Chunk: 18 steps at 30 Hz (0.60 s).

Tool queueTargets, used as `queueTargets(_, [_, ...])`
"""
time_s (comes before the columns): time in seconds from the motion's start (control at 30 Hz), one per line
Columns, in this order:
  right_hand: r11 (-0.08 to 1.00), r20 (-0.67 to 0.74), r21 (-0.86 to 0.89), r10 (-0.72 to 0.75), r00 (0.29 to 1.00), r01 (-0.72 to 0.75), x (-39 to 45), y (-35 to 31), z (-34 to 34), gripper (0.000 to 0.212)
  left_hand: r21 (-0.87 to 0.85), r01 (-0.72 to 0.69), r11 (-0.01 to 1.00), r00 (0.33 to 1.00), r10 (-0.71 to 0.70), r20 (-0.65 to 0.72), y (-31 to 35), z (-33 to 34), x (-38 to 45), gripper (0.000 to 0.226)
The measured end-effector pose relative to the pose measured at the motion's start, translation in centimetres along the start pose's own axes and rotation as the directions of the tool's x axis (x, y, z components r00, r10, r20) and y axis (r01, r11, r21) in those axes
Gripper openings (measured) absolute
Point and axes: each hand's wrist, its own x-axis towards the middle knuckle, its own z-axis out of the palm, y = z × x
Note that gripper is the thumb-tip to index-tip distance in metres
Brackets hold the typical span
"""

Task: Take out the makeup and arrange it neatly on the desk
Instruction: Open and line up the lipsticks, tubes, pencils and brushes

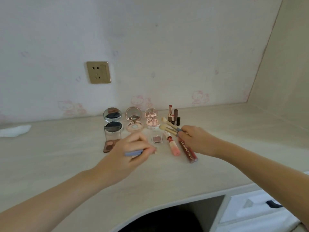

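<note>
Makeup stands in rows on the pale desk (pixel 66 158) by the wall. A dark compact (pixel 112 120) and two pink compacts (pixel 134 119) (pixel 151 118) stand open. In front lie an eyeshadow palette (pixel 108 144), a small square eyeshadow (pixel 157 139), a pink tube (pixel 173 145) and a red lip gloss (pixel 189 152). Lipsticks (pixel 173 114) stand at the back right. My left hand (pixel 128 148) grips a blue-handled brush (pixel 133 153) just above the desk. My right hand (pixel 195 139) holds two makeup brushes (pixel 168 127), bristles pointing left over the pink compact.
A wall socket (pixel 98 72) is set above the desk. A white cloth or paper (pixel 15 130) lies at the far left. The desk's curved front edge (pixel 167 203) has a dark knee gap below. A white drawer unit (pixel 260 208) sits at lower right.
</note>
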Motion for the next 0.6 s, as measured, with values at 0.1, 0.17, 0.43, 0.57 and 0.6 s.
queueTargets(0.1, [0.997, -0.012, -0.071, -0.025, 1.000, 0.024, 0.9, -1.3, 1.1, 0.033, 0.010, 0.072, 0.997, 0.990, -0.073, 0.125, -0.9, -0.3, -2.3, 0.014])
queueTargets(0.17, [0.996, -0.013, -0.073, -0.048, 0.999, 0.047, 1.3, -2.1, 1.7, 0.035, -0.189, 0.245, 0.951, 0.965, -0.221, 0.139, -1.3, -0.6, -2.9, 0.009])
queueTargets(0.43, [0.992, 0.012, -0.099, -0.080, 0.997, 0.081, 1.5, -3.8, 2.8, 0.035, 0.302, -0.169, 0.938, 0.917, 0.037, 0.398, -5.0, -0.6, -4.5, 0.034])
queueTargets(0.57, [0.993, 0.018, -0.092, -0.067, 0.998, 0.068, 1.4, -3.7, 2.8, 0.035, 0.326, -0.241, 0.914, 0.863, 0.048, 0.503, -5.2, -1.1, -4.0, 0.045])
queueTargets(0.6, [0.993, 0.019, -0.099, -0.063, 0.998, 0.065, 1.3, -3.6, 2.8, 0.035, 0.335, -0.230, 0.914, 0.858, 0.027, 0.513, -5.7, -1.1, -3.9, 0.055])
